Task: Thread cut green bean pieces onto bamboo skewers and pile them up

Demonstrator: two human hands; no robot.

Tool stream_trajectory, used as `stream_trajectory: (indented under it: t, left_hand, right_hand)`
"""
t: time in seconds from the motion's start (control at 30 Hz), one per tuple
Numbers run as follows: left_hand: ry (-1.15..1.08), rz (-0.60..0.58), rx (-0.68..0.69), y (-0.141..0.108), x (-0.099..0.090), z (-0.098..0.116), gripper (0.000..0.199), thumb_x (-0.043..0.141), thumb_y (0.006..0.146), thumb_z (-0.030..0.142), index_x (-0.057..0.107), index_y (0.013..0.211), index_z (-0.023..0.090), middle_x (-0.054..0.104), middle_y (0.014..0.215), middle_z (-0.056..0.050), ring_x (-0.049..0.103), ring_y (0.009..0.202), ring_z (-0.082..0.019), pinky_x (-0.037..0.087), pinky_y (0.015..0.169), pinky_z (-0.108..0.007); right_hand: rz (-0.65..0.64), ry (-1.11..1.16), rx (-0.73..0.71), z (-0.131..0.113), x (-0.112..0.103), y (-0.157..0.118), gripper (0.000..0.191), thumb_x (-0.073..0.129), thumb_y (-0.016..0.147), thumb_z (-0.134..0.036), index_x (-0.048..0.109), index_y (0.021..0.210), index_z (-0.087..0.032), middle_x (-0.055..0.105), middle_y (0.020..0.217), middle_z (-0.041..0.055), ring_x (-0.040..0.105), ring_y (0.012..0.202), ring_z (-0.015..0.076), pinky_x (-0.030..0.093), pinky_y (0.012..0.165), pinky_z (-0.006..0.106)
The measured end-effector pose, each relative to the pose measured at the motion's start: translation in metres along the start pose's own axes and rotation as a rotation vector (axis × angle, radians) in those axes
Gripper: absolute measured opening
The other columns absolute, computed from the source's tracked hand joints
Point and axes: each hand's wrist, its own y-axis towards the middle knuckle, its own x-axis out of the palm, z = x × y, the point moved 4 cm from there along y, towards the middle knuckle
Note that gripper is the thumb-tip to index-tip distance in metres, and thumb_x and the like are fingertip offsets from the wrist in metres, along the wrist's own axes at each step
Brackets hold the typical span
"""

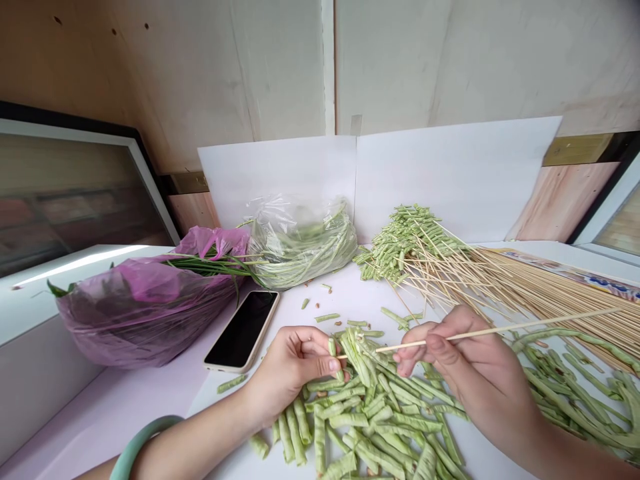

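My left hand point(293, 373) pinches a short piece of pale green long bean point(332, 348) between thumb and fingers. My right hand point(450, 353) grips a thin bamboo skewer point(505, 329), whose point reaches toward that piece. Beneath both hands lies a heap of cut long bean pieces point(373, 420). Uncut long beans point(575, 393) spread out to the right of my right hand. Behind the hands, a mound of bean pieces threaded on skewers point(410, 241) rests against a bundle of bare skewers point(540, 293).
A black smartphone point(243, 330) lies left of the beans. Behind it sit a clear plastic bag of beans point(303, 250) and a purple plastic bag point(140, 313) with leafy greens. White boards point(450, 173) stand along the back. A green bangle point(140, 450) circles my left wrist.
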Motion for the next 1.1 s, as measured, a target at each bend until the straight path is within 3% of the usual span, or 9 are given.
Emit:
stream_trajectory:
  t: [0.27, 0.7, 1.1]
  left_hand:
    - [-0.009, -0.030, -0.018, -0.001, 0.003, -0.003, 0.028, 0.088, 0.054, 0.022, 0.065, 0.064, 0.011, 0.073, 0.059, -0.005, 0.066, 0.054, -0.012, 0.050, 0.057, -0.019]
    - [-0.017, -0.044, 0.034, -0.001, 0.002, -0.003, 0.035, 0.086, 0.059, 0.022, 0.056, 0.074, 0.013, 0.070, 0.074, -0.003, 0.064, 0.069, -0.011, 0.050, 0.068, -0.022]
    - [-0.015, 0.021, 0.082, -0.002, 0.000, -0.001, 0.035, 0.083, 0.065, 0.023, 0.051, 0.080, 0.016, 0.064, 0.062, 0.004, 0.056, 0.056, -0.006, 0.042, 0.058, -0.018]
  right_hand:
    - [-0.007, 0.112, 0.158, 0.022, -0.001, -0.004, 0.020, 0.059, 0.094, -0.034, 0.049, 0.080, -0.025, 0.071, 0.077, 0.0028, 0.069, 0.060, 0.0207, 0.057, 0.060, 0.034]
    - [0.055, 0.262, 0.419, 0.030, 0.000, 0.001, 0.037, 0.074, 0.081, -0.045, 0.049, 0.069, -0.021, 0.071, 0.074, 0.0044, 0.067, 0.062, 0.0158, 0.055, 0.063, 0.027]
    - [0.106, 0.252, 0.531, 0.033, 0.001, -0.001, 0.042, 0.078, 0.075, -0.049, 0.050, 0.068, -0.019, 0.071, 0.075, 0.0063, 0.067, 0.064, 0.0170, 0.054, 0.065, 0.030]
